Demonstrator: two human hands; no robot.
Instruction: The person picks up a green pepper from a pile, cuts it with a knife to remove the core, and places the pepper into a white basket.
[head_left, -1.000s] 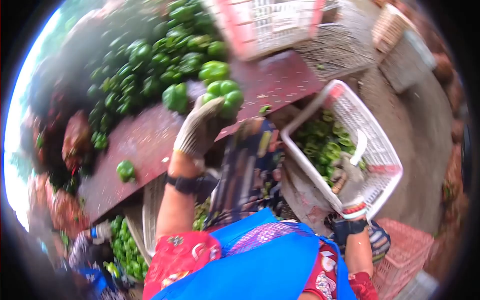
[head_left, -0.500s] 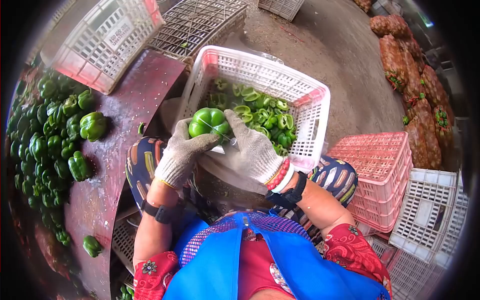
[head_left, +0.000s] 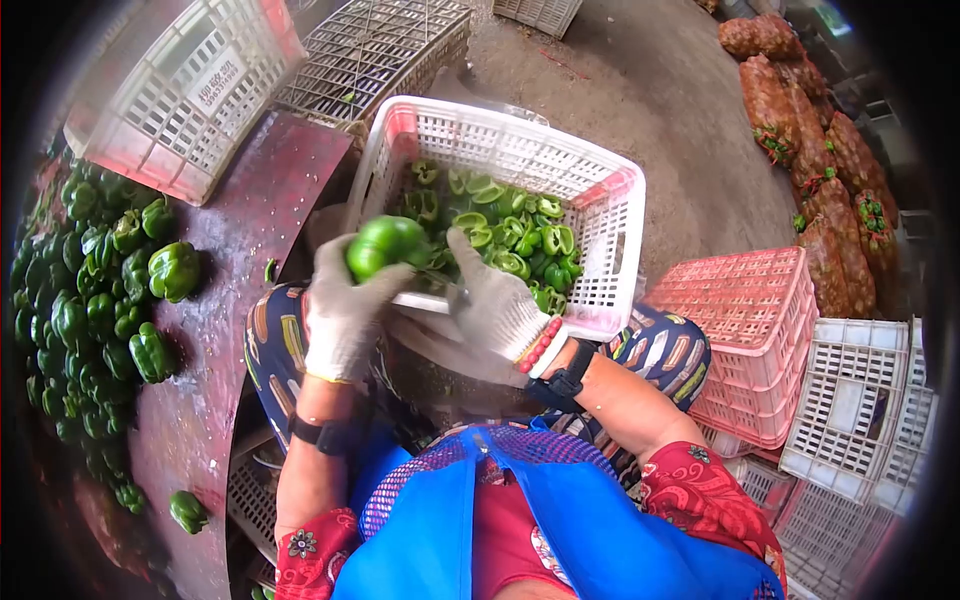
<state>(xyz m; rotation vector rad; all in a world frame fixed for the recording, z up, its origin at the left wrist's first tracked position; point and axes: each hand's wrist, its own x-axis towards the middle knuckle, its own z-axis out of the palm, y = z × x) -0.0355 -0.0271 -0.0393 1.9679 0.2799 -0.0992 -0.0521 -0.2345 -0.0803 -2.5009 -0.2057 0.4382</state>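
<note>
My left hand point(head_left: 343, 312), in a pale knit glove, is closed round a whole green pepper point(head_left: 384, 247), slightly blurred, over the near left corner of a white crate point(head_left: 625, 190). To its right, my gloved right hand point(head_left: 492, 308) is apart from the pepper, its index finger stretched toward the crate. A small dark item lies between its thumb and curled fingers, too hidden to identify. Cut green pepper pieces point(head_left: 512, 232) lie inside the crate.
Whole green peppers point(head_left: 70, 320) are heaped on the reddish table point(head_left: 190, 420) at left. Another white crate point(head_left: 205, 95) stands at its far end. Red crates point(head_left: 735, 335) and white crates point(head_left: 850, 400) are stacked at right, below filled mesh sacks point(head_left: 825, 190).
My left hand and the pepper have moved left, away from my right hand. Both hands were at the pepper before. The whole view has shifted slightly.
</note>
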